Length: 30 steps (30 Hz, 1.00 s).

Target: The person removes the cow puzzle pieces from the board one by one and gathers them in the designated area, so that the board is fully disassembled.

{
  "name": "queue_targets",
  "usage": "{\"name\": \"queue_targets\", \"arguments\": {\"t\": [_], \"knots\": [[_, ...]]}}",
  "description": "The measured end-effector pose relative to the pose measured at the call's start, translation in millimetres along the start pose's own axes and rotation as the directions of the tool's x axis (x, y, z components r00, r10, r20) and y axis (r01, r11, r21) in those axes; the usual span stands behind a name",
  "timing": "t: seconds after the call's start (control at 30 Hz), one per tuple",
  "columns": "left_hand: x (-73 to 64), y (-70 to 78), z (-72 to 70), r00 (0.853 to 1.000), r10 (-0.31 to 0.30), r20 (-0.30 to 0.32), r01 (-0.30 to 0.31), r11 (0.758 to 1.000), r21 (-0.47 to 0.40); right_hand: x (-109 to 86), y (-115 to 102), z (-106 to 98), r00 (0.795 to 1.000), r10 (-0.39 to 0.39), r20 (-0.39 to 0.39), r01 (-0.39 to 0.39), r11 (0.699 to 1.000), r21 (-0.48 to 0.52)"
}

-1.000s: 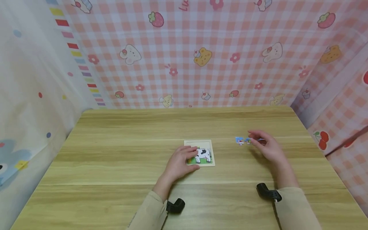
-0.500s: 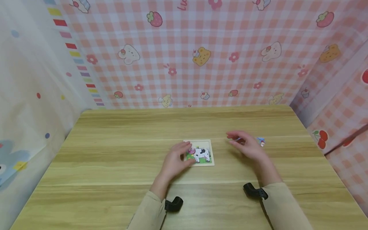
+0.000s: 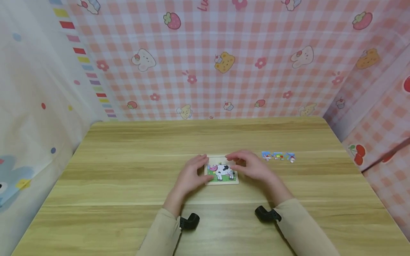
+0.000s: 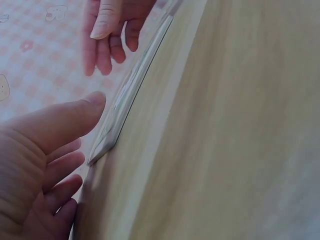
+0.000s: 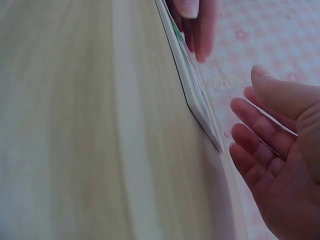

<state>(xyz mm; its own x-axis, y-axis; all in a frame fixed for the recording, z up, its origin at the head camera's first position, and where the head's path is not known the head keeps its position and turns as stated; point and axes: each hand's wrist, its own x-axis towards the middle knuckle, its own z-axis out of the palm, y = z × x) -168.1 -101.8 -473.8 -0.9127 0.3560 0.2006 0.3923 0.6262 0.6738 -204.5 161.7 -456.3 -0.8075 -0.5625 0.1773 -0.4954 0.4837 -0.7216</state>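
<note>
A small square jigsaw puzzle tray [image 3: 218,159] with a pale wooden rim lies flat on the table, a cow picture [image 3: 223,171] filling its lower part. The strip along its top is plain and pale. At its left edge is my left hand [image 3: 189,176], thumb over the lower left corner and fingers by the upper left one. My right hand [image 3: 253,168] hovers at the tray's right side, thumb apart from the loosely bent fingers. Nothing shows between the fingers of this right hand [image 5: 285,145] in the right wrist view. Contact of either hand with the tray is unclear.
Three loose blue jigsaw pieces [image 3: 278,156] lie in a row right of the tray, beyond my right hand. The wood-grain table [image 3: 128,199] ends at a pink checked curtain [image 3: 205,71] at the back. Black wrist cameras [image 3: 190,222] stick out from both sleeves.
My right hand has moved left from the loose pieces to the tray, uncovering all three. My left hand has shifted slightly left, showing the cow's head. Tray and pieces keep their places.
</note>
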Motion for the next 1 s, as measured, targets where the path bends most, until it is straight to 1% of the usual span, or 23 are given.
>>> {"name": "queue_targets", "arguments": {"t": [0.2, 0.27, 0.5, 0.77, 0.9, 1.0], "knots": [[2.7, -1.8, -6.1, 0.999, 0.0, 0.049, -0.001, 1.0, 0.009, 9.7, -8.5, 8.0, 0.998, -0.048, 0.035, 0.047, 0.999, 0.007], [3.1, -2.8, -6.8, 0.998, -0.007, 0.062, 0.005, 1.0, 0.026, 12.5, -10.2, 10.8, 0.997, -0.056, 0.048, 0.056, 0.998, -0.005], [4.4, -5.6, -8.1, 0.996, 0.003, 0.094, -0.012, 0.995, 0.099, 21.9, -14.3, 20.4, 0.993, -0.097, 0.068, 0.102, 0.992, -0.077], [4.3, -6.7, -10.4, 0.995, -0.002, 0.103, -0.011, 0.993, 0.118, 32.6, -23.5, 33.3, 0.993, -0.077, 0.088, 0.091, 0.98, -0.175], [4.0, -7.6, -10.2, 0.994, -0.002, 0.106, -0.011, 0.993, 0.122, 35.9, -28.1, 38.9, 0.995, -0.052, 0.086, 0.07, 0.973, -0.222], [4.0, -7.6, -10.2, 0.994, 0.003, 0.105, -0.015, 0.993, 0.12, 37.3, -30.5, 42.1, 0.997, -0.022, 0.076, 0.04, 0.969, -0.245]]}}
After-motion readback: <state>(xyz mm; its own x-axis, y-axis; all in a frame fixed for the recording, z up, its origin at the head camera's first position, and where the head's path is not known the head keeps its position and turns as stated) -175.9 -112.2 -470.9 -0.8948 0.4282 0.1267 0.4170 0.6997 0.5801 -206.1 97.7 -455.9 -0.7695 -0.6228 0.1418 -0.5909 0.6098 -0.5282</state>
